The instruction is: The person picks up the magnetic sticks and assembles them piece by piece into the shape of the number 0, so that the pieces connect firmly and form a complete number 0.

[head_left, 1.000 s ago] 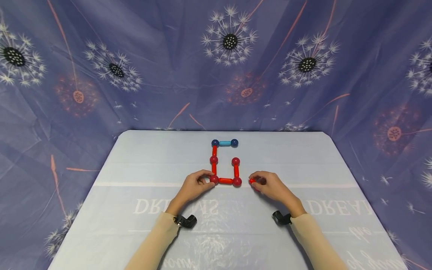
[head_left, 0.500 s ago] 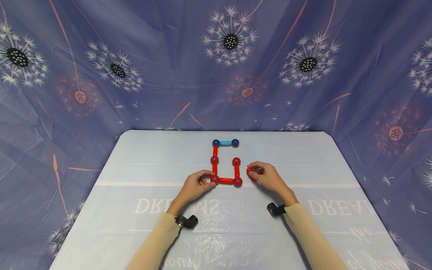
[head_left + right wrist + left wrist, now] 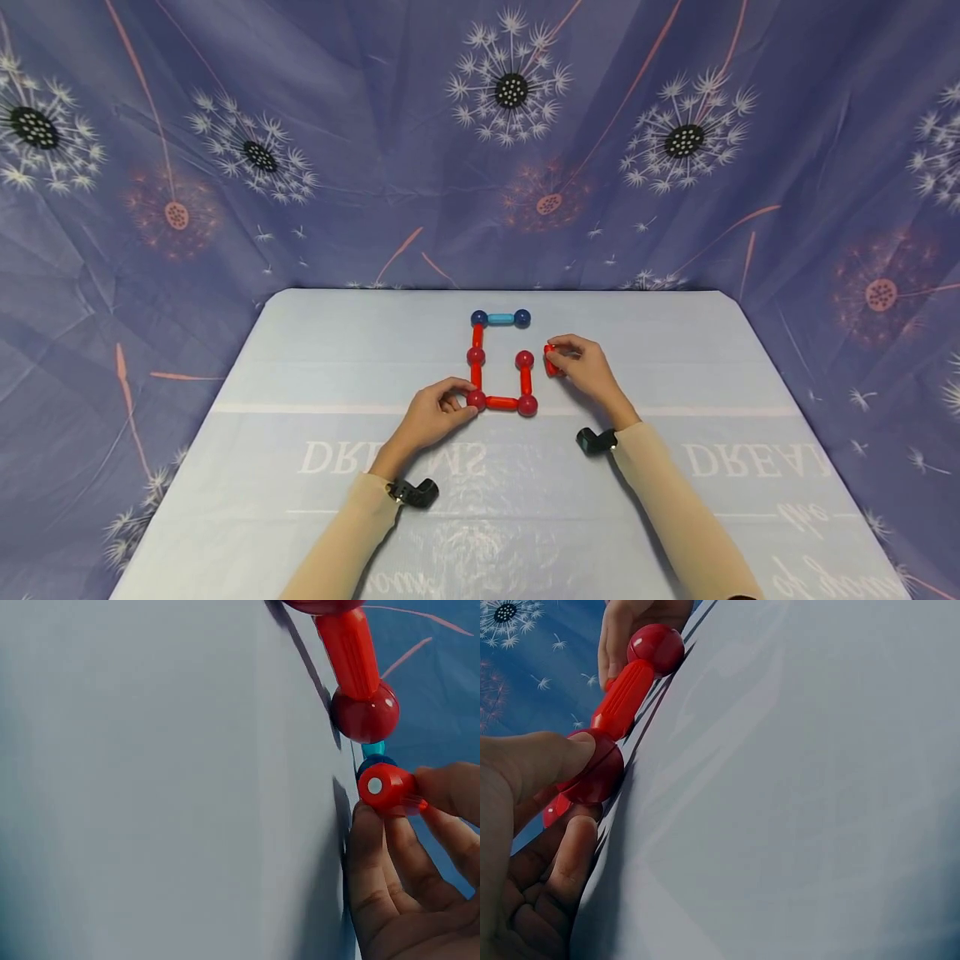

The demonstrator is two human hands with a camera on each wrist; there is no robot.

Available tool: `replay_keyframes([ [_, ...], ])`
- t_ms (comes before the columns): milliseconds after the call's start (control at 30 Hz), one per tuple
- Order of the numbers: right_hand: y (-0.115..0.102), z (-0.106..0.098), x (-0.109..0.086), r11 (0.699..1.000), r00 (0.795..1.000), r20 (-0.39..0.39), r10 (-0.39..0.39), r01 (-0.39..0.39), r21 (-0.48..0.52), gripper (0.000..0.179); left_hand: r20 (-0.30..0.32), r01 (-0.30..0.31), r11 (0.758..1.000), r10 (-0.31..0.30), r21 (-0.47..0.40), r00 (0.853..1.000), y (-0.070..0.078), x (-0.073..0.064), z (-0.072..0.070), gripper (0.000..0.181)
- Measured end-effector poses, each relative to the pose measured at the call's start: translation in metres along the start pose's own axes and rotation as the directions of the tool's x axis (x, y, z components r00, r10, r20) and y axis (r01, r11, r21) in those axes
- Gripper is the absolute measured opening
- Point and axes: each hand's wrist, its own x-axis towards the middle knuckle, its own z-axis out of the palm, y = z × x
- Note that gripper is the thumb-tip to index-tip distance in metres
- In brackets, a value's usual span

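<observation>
On the white table, red and blue balls joined by short magnetic rods form an open, G-like outline. My left hand [image 3: 433, 413] pinches its lower-left red ball [image 3: 600, 771] between thumb and fingers. A red rod [image 3: 501, 403] runs from there to the lower-right red ball [image 3: 527, 406]. Above that, another red rod [image 3: 526, 382] leads up to a red ball [image 3: 524, 359]. My right hand [image 3: 588, 368] pinches a loose red rod [image 3: 386, 787] just right of this upper ball, apart from it. The rod's end shows a pale round dot in the right wrist view.
At the top, a light blue rod [image 3: 501, 319] links two dark blue balls, one at the left corner [image 3: 479, 318] and one at the right end [image 3: 522, 317]. A dandelion-patterned curtain [image 3: 397, 150] hangs behind the table [image 3: 337, 350].
My right hand has moved away from me and slightly left with the loose red rod, from beside the lower-right ball to beside the upper one. My left hand stays on its ball.
</observation>
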Motion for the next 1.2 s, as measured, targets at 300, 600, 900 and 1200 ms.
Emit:
replay_keyframes([
  [300, -0.006, 0.005, 0.019, 0.999, 0.998, -0.05, 0.029, -0.027, 0.044, 0.029, -0.002, -0.004, 1.0, 0.004, 0.008, 1.0, -0.001, 0.0, 0.001, 0.031],
  [600, -0.019, 0.01, 0.029, 1.0, 0.997, -0.067, 0.025, -0.024, 0.006, 0.03, -0.007, 0.006, 1.0, -0.006, 0.02, 1.0, 0.0, 0.0, 0.0, 0.03],
  [900, -0.026, 0.022, 0.037, 0.997, 0.997, -0.074, 0.017, -0.012, 0.071, 0.027, -0.006, 0.016, 1.0, -0.016, 0.017, 1.0, -0.001, 0.0, 0.001, 0.03],
  [1200, -0.028, 0.032, 0.038, 0.999, 0.998, -0.057, 0.009, -0.007, 0.047, 0.024, -0.008, 0.028, 0.999, -0.028, 0.032, 1.0, -0.001, 0.0, 0.001, 0.03],
])
